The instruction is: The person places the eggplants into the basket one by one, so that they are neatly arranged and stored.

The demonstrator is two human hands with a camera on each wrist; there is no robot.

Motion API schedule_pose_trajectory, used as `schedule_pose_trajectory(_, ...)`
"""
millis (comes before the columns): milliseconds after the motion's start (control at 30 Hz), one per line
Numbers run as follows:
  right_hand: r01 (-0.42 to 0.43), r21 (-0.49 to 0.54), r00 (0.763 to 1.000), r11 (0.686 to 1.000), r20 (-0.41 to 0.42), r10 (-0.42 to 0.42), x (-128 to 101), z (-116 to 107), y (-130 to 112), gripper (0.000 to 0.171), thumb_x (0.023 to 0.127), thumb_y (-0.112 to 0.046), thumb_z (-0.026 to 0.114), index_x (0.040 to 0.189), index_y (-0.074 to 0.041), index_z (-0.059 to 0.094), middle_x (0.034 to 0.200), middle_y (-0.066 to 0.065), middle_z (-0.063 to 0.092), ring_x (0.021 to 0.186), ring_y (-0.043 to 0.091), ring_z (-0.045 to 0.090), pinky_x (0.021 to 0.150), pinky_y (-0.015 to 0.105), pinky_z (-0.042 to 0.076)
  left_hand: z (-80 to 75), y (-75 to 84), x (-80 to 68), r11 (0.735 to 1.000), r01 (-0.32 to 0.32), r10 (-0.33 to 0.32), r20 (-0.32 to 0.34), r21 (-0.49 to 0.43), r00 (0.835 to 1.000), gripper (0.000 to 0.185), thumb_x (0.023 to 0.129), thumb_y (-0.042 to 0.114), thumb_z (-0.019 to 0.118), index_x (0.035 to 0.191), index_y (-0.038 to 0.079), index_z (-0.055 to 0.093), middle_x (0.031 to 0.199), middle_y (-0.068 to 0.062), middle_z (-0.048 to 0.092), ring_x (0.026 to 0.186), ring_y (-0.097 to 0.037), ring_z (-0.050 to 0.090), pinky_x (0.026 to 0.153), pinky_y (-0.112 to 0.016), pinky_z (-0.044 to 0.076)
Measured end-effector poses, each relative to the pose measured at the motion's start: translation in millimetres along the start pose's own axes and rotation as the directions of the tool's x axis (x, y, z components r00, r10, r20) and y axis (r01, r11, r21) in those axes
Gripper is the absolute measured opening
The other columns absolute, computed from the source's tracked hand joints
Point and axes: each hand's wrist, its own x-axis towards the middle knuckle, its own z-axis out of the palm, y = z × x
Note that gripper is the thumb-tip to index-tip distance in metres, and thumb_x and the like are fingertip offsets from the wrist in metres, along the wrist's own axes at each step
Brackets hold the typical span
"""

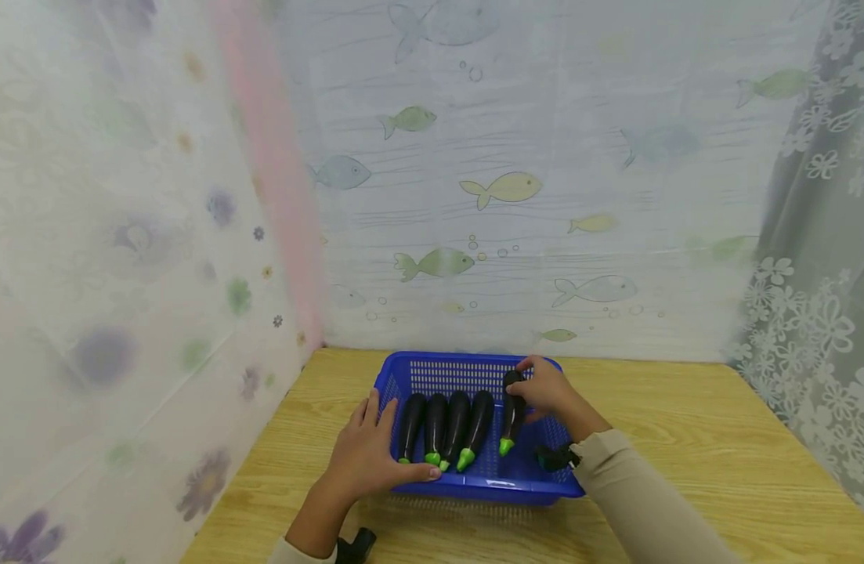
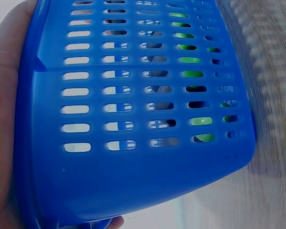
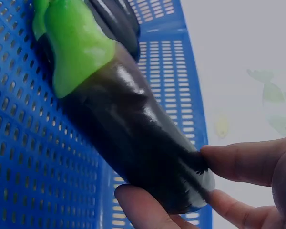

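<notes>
Nearest the head camera we record two forearms in beige sleeves entering from the lower edge. Our left hand (image 1: 375,454) rests on the near-left corner of the blue perforated plastic basket (image 1: 530,486), palm against the outer wall, thumb along the front rim and fingers laid over the left rim; the left wrist view confirms the palm pressed to that wall. Our right hand (image 1: 547,389) is inside the basket at its right, thumb and fingers pinching the dark rounded end of a glossy purple-black toy aubergine with a bright green stalk cap (image 1: 511,415). The right wrist view shows this aubergine lying on the basket floor, cap end pointing toward us.

To its left, four matching purple-black aubergines (image 1: 446,427) lie side by side, green caps toward the near wall, with a small gap before the fifth.

We judge the loading nearly complete: five pieces are in the basket, none shows outside it, and only the release of the fifth remains.

Outward, the basket sits on a light wooden tabletop (image 1: 685,439), enclosed by fish-print and floral curtains (image 1: 509,188).
</notes>
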Motion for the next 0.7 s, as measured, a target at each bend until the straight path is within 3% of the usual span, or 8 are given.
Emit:
schedule_pose_trajectory(367, -0.09, 0.014, 0.995, 0.996, 0.046, 0.089, 11, 8, 5, 0.049, 0.094, -0.001, 0.07, 0.135, 0.006, 0.045, 0.134, 0.036, 0.048, 0.104, 0.049, 0.067, 0.063, 0.048, 0.064, 1.0, -0.3, -0.8, 1.0, -0.006, 0.006, -0.005, -0.003, 1.0, 0.139, 0.06, 0.099, 0.062, 0.163, 0.011, 0.033, 0.172, -0.023, 0.012, 0.157, -0.047, 0.018, 0.115, -0.073, 0.03)
schedule_pose_trajectory(533, -0.102, 0.007, 0.992, 0.995, 0.071, 0.101, 10, 9, 4, 0.049, 0.093, 0.0, 0.07, 0.133, 0.011, 0.044, 0.135, 0.034, 0.047, 0.114, 0.051, 0.062, 0.066, 0.052, 0.064, -0.8, -0.2, -0.7, 1.0, -0.001, 0.001, -0.001, -0.007, 1.0, 0.14, 0.059, 0.1, 0.062, 0.163, 0.011, 0.032, 0.172, -0.022, 0.011, 0.157, -0.047, 0.017, 0.116, -0.073, 0.029)
schedule_pose_trajectory(700, -0.099, -0.045, 0.99, 0.994, 0.095, 0.103, 9, 12, 2, 0.043, 0.092, 0.0, 0.071, 0.129, 0.015, 0.053, 0.125, 0.031, 0.058, 0.1, 0.042, 0.069, 0.067, 0.051, 0.064, 0.1, -1.5, -0.4, 1.0, 0.003, -0.003, 0.001, -0.006, 1.0, 0.141, 0.057, 0.101, 0.06, 0.164, 0.012, 0.031, 0.173, -0.021, 0.01, 0.158, -0.046, 0.017, 0.116, -0.072, 0.029)
